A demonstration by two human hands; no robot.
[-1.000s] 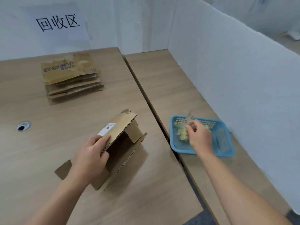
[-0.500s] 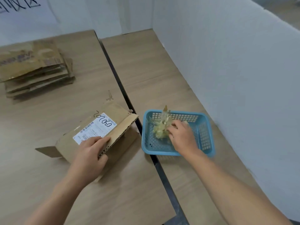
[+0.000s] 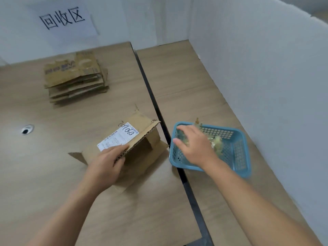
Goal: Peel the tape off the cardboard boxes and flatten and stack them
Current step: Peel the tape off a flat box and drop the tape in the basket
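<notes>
Here, left hand (image 3: pixel 106 164) fingers gripping corrugated box (image 3: pixel 142 148) edge, right hand (image 3: pixel 195 148) fingers spread over basket (image 3: pixel 237 153)

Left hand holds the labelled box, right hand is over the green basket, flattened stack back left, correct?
No: the head view shows the basket is blue, not green. The left hand holds the labelled box, the right hand is over the basket, and the flattened stack lies back left.

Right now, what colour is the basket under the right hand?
Light blue, with mesh walls: the basket shows clearly in the head view.
</notes>
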